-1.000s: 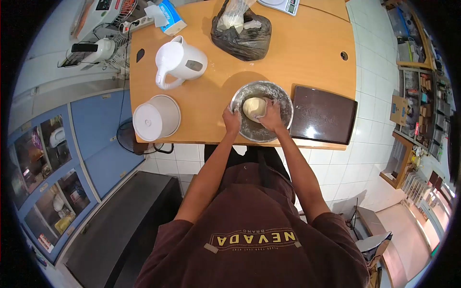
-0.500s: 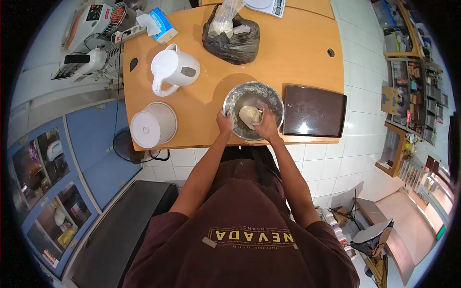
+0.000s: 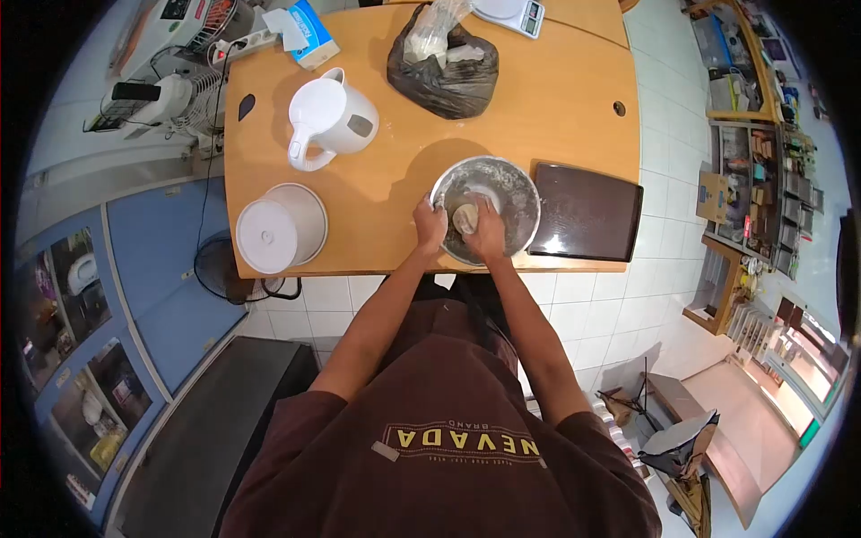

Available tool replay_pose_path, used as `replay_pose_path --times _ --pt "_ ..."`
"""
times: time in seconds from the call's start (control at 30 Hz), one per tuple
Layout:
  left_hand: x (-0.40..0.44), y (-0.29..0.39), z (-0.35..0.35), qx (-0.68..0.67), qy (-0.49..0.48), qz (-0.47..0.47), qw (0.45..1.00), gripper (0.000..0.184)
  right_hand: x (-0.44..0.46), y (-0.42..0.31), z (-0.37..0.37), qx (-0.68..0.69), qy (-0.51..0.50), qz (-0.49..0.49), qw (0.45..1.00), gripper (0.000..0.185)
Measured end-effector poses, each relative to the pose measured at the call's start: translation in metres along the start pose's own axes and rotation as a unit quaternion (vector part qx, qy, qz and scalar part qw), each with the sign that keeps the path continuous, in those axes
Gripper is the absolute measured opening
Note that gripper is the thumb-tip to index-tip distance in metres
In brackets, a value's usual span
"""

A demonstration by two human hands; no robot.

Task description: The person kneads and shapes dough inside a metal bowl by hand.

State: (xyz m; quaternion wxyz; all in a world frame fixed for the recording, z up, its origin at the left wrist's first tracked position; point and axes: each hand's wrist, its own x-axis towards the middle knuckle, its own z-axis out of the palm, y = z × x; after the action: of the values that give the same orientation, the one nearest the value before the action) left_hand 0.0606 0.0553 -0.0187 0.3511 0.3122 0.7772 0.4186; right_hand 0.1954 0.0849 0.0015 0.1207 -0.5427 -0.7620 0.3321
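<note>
A metal bowl (image 3: 518, 202) with floury smears on its inside stands near the table's front edge. My left hand (image 3: 430, 226) grips the bowl's left rim. Inside the bowl, my right hand (image 3: 485, 229) is closed on a pale lump of dough (image 3: 465, 218), partly covered by the fingers. The dough lies in the left part of the bowl, close to my left hand. Right beside the bowl is a dark brown tray (image 3: 587, 213).
On the table (image 3: 377, 220) stand a white kettle (image 3: 334, 117), a lidded white tub (image 3: 282, 229), a black plastic bag (image 3: 453, 85), a tissue box (image 3: 312, 38) and a white scale (image 3: 511, 13). Blue cabinets (image 3: 166, 260) are at the left.
My right hand has moved left within the bowl with the dough, nearer my left hand. More of the dough is now covered by the fingers. The view has shifted slightly.
</note>
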Motion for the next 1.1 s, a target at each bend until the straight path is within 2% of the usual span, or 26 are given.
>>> replay_pose_path --times 0.03,0.13,0.23,0.33,0.43,0.63,0.73,0.83,0.9,0.93,0.97,1.07,1.1 --pt "0.001 -0.002 0.002 -0.031 -0.015 -0.034 0.999 0.040 0.004 -0.003 -0.004 0.007 -0.002 0.012 1.000 0.066" --pt "0.005 -0.002 0.004 -0.033 -0.015 -0.044 0.998 0.035 0.015 -0.022 -0.029 -0.074 -0.055 -0.097 0.991 0.054" --pt "0.006 -0.009 0.006 -0.028 -0.022 -0.032 0.999 0.030 0.026 0.013 0.003 -0.090 -0.023 -0.174 0.980 0.043" --pt "0.005 -0.009 0.005 -0.032 -0.009 0.015 0.999 0.025 0.026 0.012 0.014 -0.098 -0.005 -0.149 0.984 0.026" --pt "0.004 -0.005 0.005 -0.041 -0.020 -0.023 0.999 0.027 0.034 0.007 0.021 -0.183 0.016 -0.148 0.972 0.015" --pt "0.005 -0.004 0.005 -0.033 -0.009 0.022 0.999 0.032 0.044 0.001 0.043 -0.203 0.047 -0.093 0.974 0.012" --pt "0.005 -0.001 0.003 -0.030 -0.027 -0.013 0.999 0.038 0.046 -0.002 0.047 -0.207 0.098 -0.072 0.971 0.011" --pt "0.013 -0.004 0.002 -0.001 -0.054 -0.026 0.998 0.036 0.041 -0.009 0.034 -0.108 0.099 -0.041 0.988 0.017" --pt "0.014 -0.011 0.003 -0.042 -0.045 0.016 0.998 0.036 0.036 -0.016 0.006 0.118 0.052 -0.050 0.990 0.025" --pt "0.013 -0.012 0.004 -0.064 -0.041 0.037 0.996 0.036 0.034 -0.014 -0.007 0.228 0.028 -0.053 0.972 0.029" --pt "0.013 -0.013 0.004 -0.069 -0.049 0.006 0.996 0.036 0.028 0.000 -0.007 0.375 0.020 -0.011 0.927 0.026" --pt "0.014 -0.017 0.005 -0.082 -0.059 0.008 0.995 0.037 0.022 0.032 -0.027 0.562 0.113 0.105 0.812 0.025" --pt "0.012 -0.014 0.004 -0.080 -0.064 0.009 0.995 0.037 0.021 0.044 -0.025 0.510 0.106 0.123 0.844 0.025"
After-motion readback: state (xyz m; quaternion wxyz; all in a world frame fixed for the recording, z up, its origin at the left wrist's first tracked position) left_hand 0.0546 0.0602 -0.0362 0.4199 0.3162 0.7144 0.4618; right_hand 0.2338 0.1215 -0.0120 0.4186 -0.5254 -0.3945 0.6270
